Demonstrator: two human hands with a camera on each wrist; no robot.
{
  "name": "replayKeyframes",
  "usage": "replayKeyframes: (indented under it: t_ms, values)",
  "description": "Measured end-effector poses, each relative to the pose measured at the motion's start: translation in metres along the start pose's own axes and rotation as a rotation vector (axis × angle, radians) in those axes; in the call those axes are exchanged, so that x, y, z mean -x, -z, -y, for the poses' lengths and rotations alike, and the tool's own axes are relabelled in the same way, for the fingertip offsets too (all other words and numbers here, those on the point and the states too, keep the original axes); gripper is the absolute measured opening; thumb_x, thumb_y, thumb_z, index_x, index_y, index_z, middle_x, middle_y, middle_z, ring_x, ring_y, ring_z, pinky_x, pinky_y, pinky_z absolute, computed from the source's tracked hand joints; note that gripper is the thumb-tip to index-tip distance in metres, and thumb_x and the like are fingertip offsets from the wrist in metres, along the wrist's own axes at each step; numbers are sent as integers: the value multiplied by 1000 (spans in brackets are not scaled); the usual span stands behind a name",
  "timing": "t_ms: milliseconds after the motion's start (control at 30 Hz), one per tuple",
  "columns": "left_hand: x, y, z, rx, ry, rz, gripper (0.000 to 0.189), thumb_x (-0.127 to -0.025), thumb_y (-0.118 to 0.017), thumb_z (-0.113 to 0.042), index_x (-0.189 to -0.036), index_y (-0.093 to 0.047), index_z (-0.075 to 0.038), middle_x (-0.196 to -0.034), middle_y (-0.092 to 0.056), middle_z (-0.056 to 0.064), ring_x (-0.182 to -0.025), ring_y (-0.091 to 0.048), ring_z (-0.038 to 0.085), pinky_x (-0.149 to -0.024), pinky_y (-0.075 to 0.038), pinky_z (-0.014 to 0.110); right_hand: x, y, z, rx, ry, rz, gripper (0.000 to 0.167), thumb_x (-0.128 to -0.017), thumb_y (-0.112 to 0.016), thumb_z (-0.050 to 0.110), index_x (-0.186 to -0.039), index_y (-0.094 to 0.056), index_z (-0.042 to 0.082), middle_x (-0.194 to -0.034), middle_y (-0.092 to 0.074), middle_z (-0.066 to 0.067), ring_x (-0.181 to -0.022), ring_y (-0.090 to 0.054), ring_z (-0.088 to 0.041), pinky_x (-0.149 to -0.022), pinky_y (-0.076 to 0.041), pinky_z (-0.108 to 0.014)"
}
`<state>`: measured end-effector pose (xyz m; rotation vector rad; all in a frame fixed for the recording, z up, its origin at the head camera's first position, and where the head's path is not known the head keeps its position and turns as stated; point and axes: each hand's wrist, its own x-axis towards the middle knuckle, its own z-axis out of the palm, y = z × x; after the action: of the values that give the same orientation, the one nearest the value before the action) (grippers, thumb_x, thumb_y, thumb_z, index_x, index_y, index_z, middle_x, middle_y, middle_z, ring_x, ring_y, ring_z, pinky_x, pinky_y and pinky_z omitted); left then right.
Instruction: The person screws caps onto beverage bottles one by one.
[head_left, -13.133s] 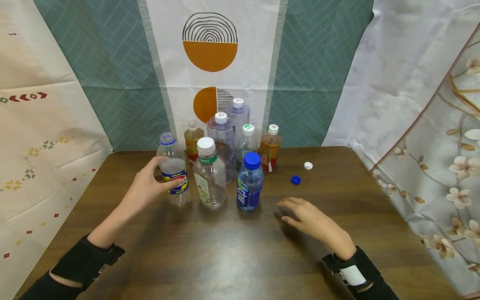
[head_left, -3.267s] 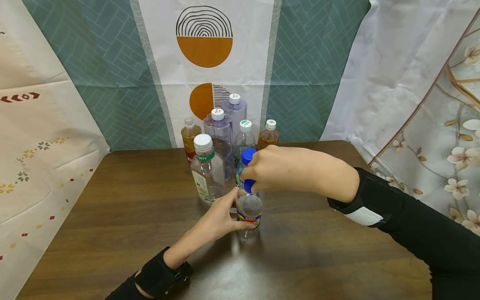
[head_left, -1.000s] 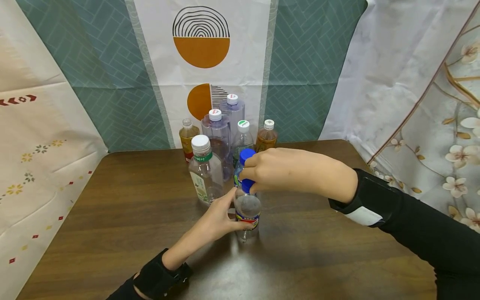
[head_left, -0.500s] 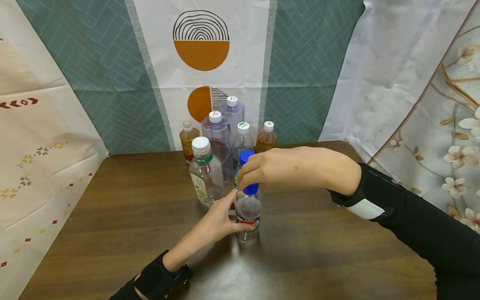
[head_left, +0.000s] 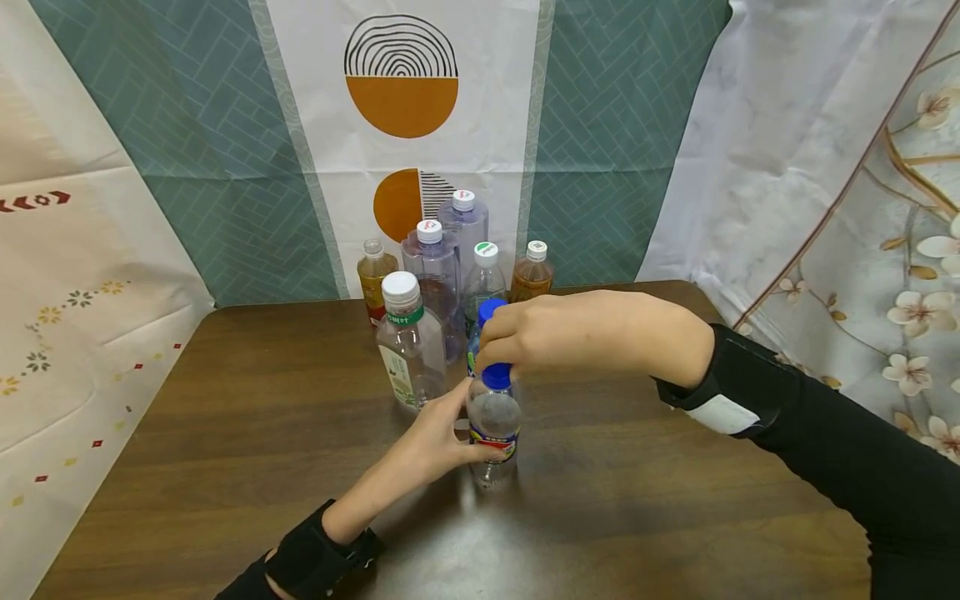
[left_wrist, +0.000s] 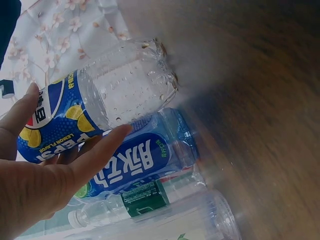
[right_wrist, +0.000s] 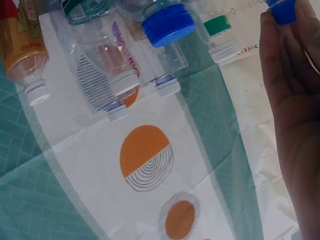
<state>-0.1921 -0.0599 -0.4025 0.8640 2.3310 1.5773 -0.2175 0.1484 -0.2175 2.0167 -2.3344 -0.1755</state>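
In the head view my left hand [head_left: 438, 433] grips a clear Pepsi bottle [head_left: 495, 412] around its blue and yellow label, the bottle upright on the wooden table. A blue cap [head_left: 497, 377] sits at its mouth, pinched by the fingers of my right hand [head_left: 577, 335] from above. The left wrist view shows thumb and fingers spread around the bottle's label [left_wrist: 65, 112], with droplets inside the clear base. In the right wrist view, fingers and thumb close on the blue cap [right_wrist: 284, 12] at the top edge.
Right behind stands a blue-capped bottle [head_left: 491, 310], partly covered by my right hand. A large white-capped bottle [head_left: 411, 354] is to the left. Two purple-tinted bottles [head_left: 429, 267], a green-labelled bottle [head_left: 485, 279] and two amber bottles [head_left: 532, 275] stand farther back, before the hanging cloth.
Since the oldest frame, the Pepsi bottle has come from the left to the front centre, and the loose blue cap from the table onto its mouth. Lately my right fingers have shifted around the cap.
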Motion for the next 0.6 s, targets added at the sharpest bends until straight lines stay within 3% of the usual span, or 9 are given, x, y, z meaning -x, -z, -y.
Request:
replayKeyframes:
  t_ms: [167,233,433,600]
  values:
    - [2,2,0,-9,-13,-10,70,-76,-91,-10,-134,-52,-9,-123,-67,9,-113,-66,27,-92,-58,39,-4,1,6,235,44,43,27,-97,-72,23,-116,-68,5,-106,-65,-3,-97,-56,-18,-89,-53,-24]
    - [2,3,0,-9,-18,-18,70,-75,-91,-9,-134,-53,-9,-122,-67,9,-112,-66,27,-91,-58,39,-5,2,6,273,54,44,28,-98,-71,26,-116,-68,5,-106,-65,-4,-97,-56,-19,-89,-54,-25]
    - [1,1,0,-33,-43,-14,70,-75,-91,-10,-133,-51,-9,-124,-66,9,-113,-67,27,-92,-58,39,7,-14,4,34,-54,-99,35,-92,-77,21,-121,-68,3,-113,-68,-7,-101,-64,-21,-87,-57,-29]
    - [1,-1,0,-46,-48,-12,69,-75,-91,-10,-131,-51,-10,-123,-67,8,-113,-67,26,-93,-57,41,36,-48,6,-46,-260,-232,49,-89,-80,23,-130,-65,3,-118,-70,-8,-105,-66,-22,-88,-58,-33]
